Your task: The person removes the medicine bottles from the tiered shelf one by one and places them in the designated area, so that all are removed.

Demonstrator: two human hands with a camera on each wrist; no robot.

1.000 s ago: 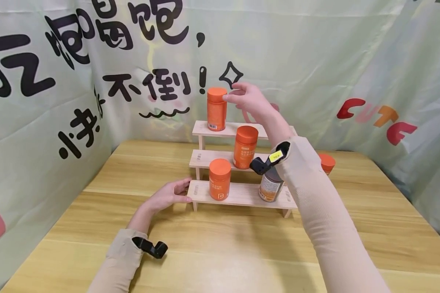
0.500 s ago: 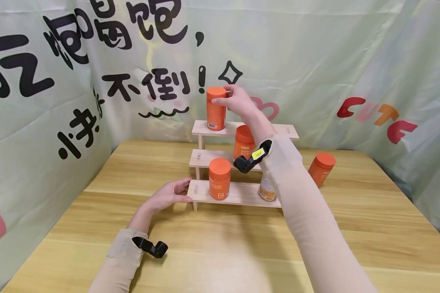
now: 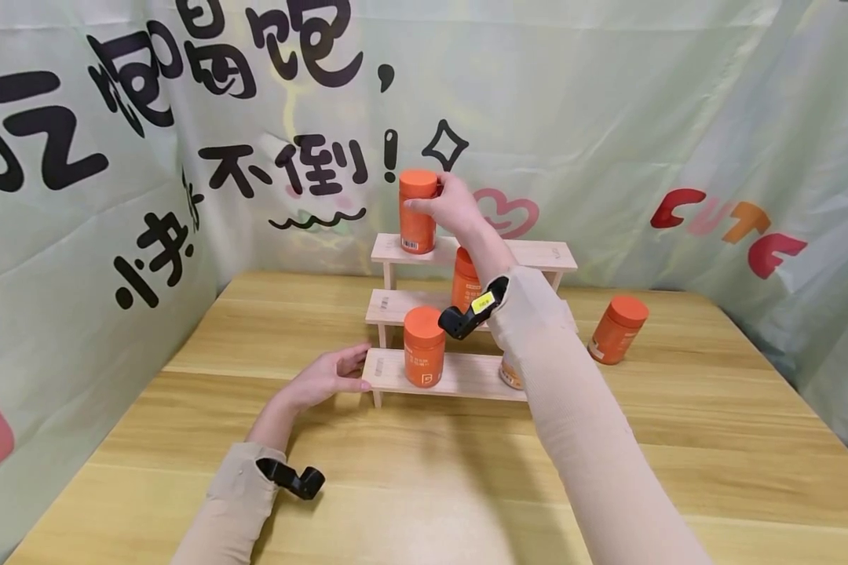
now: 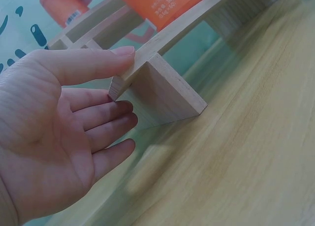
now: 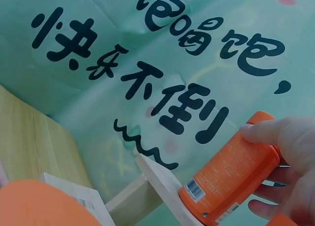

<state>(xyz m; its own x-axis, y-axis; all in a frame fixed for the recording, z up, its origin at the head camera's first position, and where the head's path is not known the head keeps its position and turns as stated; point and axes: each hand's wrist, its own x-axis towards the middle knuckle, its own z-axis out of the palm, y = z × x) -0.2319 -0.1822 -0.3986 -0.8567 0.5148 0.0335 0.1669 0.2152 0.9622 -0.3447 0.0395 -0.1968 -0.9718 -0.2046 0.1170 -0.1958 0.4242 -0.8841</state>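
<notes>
My right hand (image 3: 455, 207) grips an orange supplement bottle (image 3: 417, 230) near its lid, thumb in front and fingers behind. That bottle stands upright at the left end of the top tier of a wooden three-step display stand (image 3: 474, 380). In the right wrist view the bottle's base, with its barcode, meets the board. My left hand (image 4: 64, 132) holds the left end of the bottom tier, thumb on top and index fingertip at the board's end; the other fingers extend beside it. An orange bottle (image 3: 424, 349) stands on that tier near its left end.
Another orange bottle (image 3: 464, 282) on the middle tier is partly covered by my right wrist camera. On the bottom tier a grey-and-orange labelled bottle (image 3: 511, 375) is mostly behind my right sleeve. One more orange bottle (image 3: 617, 330) stands on the table right of the stand. A printed curtain (image 3: 608, 118) hangs behind.
My right hand has moved left and slightly down, from the side of the top bottle's lid to a grip around the bottle. The left hand and the bottles have stayed in place.
</notes>
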